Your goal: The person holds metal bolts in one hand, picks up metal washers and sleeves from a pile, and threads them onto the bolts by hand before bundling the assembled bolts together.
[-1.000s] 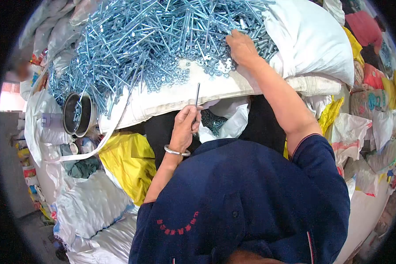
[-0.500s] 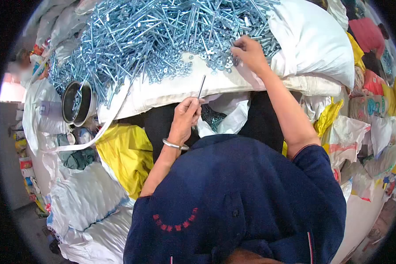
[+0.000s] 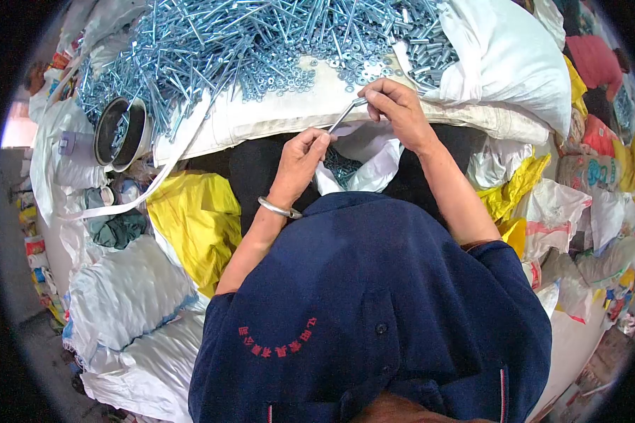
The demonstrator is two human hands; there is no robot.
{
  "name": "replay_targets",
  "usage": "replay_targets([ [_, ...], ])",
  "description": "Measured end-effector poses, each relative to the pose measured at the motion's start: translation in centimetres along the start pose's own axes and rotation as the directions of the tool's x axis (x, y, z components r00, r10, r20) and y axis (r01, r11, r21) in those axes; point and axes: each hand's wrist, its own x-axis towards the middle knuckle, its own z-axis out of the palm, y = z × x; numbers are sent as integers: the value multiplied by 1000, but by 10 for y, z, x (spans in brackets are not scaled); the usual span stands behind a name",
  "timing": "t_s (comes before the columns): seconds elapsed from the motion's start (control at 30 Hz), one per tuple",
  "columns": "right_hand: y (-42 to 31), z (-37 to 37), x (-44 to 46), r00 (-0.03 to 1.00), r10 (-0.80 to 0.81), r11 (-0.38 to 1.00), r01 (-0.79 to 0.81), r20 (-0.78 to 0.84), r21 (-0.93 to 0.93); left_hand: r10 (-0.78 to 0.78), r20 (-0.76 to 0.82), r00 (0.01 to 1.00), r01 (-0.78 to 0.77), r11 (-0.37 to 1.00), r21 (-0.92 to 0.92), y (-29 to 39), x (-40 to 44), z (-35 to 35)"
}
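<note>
Pinched in my left hand (image 3: pixel 301 166) is the lower end of a slim metal bolt (image 3: pixel 343 118), which slants up to the right. My right hand (image 3: pixel 398 116) is closed at the bolt's upper end. A small shiny piece shows at its fingertips, too small to name. Just beyond my hands, flat washers (image 3: pixel 369 70) lie on a white padded surface (image 3: pixel 261 114). Behind them rises a big heap of long bolts (image 3: pixel 226 42). Short metal sleeves (image 3: pixel 430 60) are piled to the right of the washers.
Below my hands, an open white bag (image 3: pixel 379 169) holds small metal parts. A dark-lined bowl (image 3: pixel 120 134) with some bolts stands at left. A full white sack (image 3: pixel 511 63) bounds the heap at right. Yellow bags (image 3: pixel 194 225) lie beside my legs. Another person (image 3: pixel 596 63) is at far right.
My right hand has come from the washers back toward me, to the bolt's upper end. The bolt, still in my left hand, now tilts to the right. The camera view has shifted slightly.
</note>
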Motion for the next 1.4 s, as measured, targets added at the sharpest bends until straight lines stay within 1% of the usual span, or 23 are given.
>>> replay_targets([
  [0.07,0,0,-2,1000,23,999,-23,5,-31,94,-36,995,-87,984,158,-2,-2,-2],
  [0.1,2,1,-4,999,36,989,-33,18,-141,95,-37,995,-89,984,156,-4,-3,-3],
  [0.13,3,2,-5,998,50,968,-41,29,-249,154,-50,987,-135,952,276,-6,-4,-4],
  [0.17,5,4,-6,998,50,967,-41,30,-251,212,-55,976,-175,904,391,-8,-4,-5],
  [0.3,8,34,-12,991,-56,894,104,123,-435,196,-60,979,-162,920,356,-13,-2,-2],
  [0.37,4,45,-11,985,-118,879,162,125,-449,86,-128,988,-74,992,101,-12,-3,2],
  [0.4,-2,45,-8,985,-117,878,163,128,-451,87,-131,988,-75,992,98,-8,-4,-1],
  [0.47,-8,38,6,979,-199,890,163,-40,-425,-128,-146,981,100,978,-183,-2,-7,-9],
  [0.5,-9,27,13,974,-228,836,187,-16,-516,-120,-174,977,80,972,-222,-10,-5,-13],
  [0.53,-3,15,22,973,-228,834,188,-14,-519,-118,-175,978,77,971,-225,-10,-5,-20],
  [0.6,21,-4,35,937,-315,488,295,149,-822,-75,-90,993,45,953,-301,-10,-5,-34],
  [0.67,33,-3,37,938,-312,484,291,148,-825,-62,-78,995,35,949,-314,-15,-3,-48],
  [0.73,38,2,35,926,-293,187,298,236,-936,-104,-46,993,76,904,-420,-17,-4,-60],
  [0.77,44,6,34,903,-345,109,308,254,-945,-121,-54,991,84,889,-449,-18,-5,-66],
  [1.0,42,24,42,883,-315,160,410,347,-898,-56,59,997,79,816,-572,-35,1,-74],
  [1.07,40,20,46,939,-280,144,245,198,-959,-57,79,995,91,825,-558,-38,3,-75],
  [1.1,37,17,44,939,-275,143,253,207,-957,-58,99,993,103,835,-540,-39,3,-76],
  [1.17,33,14,36,946,-284,8,164,155,-986,-61,103,993,108,830,-547,-41,3,-78],
  [1.2,35,17,33,947,-279,7,169,161,-986,-61,116,991,115,828,-549,-42,3,-78],
  [1.27,41,22,27,935,-273,35,244,226,-969,-63,117,991,118,823,-556,-42,5,-79],
  [1.3,41,28,29,903,-350,99,301,250,-949,-67,121,990,124,820,-559,-42,5,-78],
  [1.33,42,28,32,905,-347,101,295,244,-950,-71,126,989,130,819,-559,-41,6,-76],
  [1.4,43,28,44,914,-332,201,312,235,-929,-81,127,989,139,816,-562,-40,7,-76],
])
